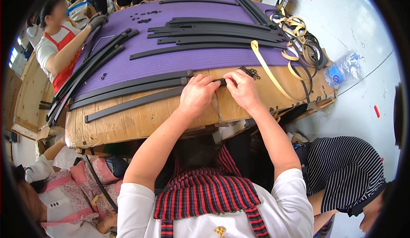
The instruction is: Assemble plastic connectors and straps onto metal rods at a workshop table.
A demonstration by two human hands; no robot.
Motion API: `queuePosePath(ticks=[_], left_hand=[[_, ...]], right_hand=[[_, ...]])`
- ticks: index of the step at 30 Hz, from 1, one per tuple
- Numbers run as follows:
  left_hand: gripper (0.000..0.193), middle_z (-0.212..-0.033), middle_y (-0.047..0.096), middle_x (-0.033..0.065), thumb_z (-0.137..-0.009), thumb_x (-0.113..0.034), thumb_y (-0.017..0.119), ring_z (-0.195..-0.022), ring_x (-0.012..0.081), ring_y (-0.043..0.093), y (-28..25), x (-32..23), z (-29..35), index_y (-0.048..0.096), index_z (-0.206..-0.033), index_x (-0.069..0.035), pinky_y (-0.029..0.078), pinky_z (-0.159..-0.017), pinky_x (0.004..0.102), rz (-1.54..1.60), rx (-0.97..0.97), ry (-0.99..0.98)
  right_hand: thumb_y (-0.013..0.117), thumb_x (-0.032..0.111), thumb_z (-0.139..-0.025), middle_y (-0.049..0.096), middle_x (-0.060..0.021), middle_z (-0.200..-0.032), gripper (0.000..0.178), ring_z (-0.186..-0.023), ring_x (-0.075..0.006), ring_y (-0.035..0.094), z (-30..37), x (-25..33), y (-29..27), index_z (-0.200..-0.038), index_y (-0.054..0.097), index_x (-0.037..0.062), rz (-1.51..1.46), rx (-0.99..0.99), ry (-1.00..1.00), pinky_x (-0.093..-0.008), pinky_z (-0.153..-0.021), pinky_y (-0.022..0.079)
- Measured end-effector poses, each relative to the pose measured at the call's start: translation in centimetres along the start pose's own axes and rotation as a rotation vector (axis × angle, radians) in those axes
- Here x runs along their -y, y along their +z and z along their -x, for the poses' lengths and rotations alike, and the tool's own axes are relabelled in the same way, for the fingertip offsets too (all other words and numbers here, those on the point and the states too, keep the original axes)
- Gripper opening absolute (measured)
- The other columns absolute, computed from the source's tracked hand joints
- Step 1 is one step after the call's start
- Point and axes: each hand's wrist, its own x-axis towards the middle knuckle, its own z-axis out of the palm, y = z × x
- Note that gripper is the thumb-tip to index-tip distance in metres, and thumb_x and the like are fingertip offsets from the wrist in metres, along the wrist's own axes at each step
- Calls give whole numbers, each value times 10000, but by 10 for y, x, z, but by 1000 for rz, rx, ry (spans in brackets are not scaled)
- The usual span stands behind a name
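A long flat black bar (132, 104) lies at a slant along the table's near edge, and its right end runs under my left hand (197, 94). The fingers of that hand are wrapped over the bar. My right hand (241, 89) is closed in a pinch at a small dark end piece (221, 81) between the two hands; whether this is the bar's tip or a separate part is hidden by the fingers. Just beyond my right hand is a pile of small black rings or caps (251, 72). Two similar black bars (128, 87) lie beyond the held one.
More black bars (213, 35) lie on the purple ribbed mat (136, 58). Tangled yellow and black straps (299, 41) fill the table's right end, beside a clear plastic bottle (344, 70). A gloved co-worker (64, 52) stands at left; other people are near both sides.
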Motion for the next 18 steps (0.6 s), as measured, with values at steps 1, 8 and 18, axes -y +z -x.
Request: queuePosePath(ticks=[1,8,18], left_hand=[[233,-935,608,19,-688,-96,565,-891,200,545,0,0,0,642,-907,-100,433,-799,321,-3,2,4],[234,-935,605,19,-692,-100,561,-898,201,544,0,-1,1,640,-912,-101,432,-802,323,2,14,-7],[198,-940,621,55,-710,-96,604,-849,225,565,-3,-2,-2,644,-903,-84,452,-765,325,-6,1,14]], right_hand=[[567,12,-777,568,-88,-767,95,-655,-187,556,1,-1,1,-862,610,8,0,0,-1,-272,-615,456],[577,36,-791,577,-110,-801,105,-699,-261,581,6,-2,-4,-889,613,24,-99,23,19,-316,-631,468],[632,48,-762,578,-95,-807,147,-704,-200,596,6,-5,-4,-904,614,11,-153,46,69,-280,-631,481]])
